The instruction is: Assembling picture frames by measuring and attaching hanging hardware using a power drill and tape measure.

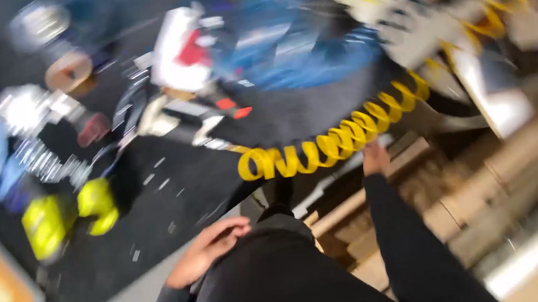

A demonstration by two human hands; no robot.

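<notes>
The left hand (207,248) rests loosely curled at the dark workbench (173,212) edge, holding nothing. The right hand (375,158) reaches just under the yellow coiled hose (323,144) — its grip too blurred to tell. Beyond lies a blue tool (295,37).

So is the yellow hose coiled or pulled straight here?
Coiled: the hose shows tight loops along the bench edge, just above the right hand.

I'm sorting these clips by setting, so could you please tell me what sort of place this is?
Probably a workshop: a yellow coiled air hose crosses a dark workbench strewn with blurred tools, and stacked lumber lies below.
</notes>
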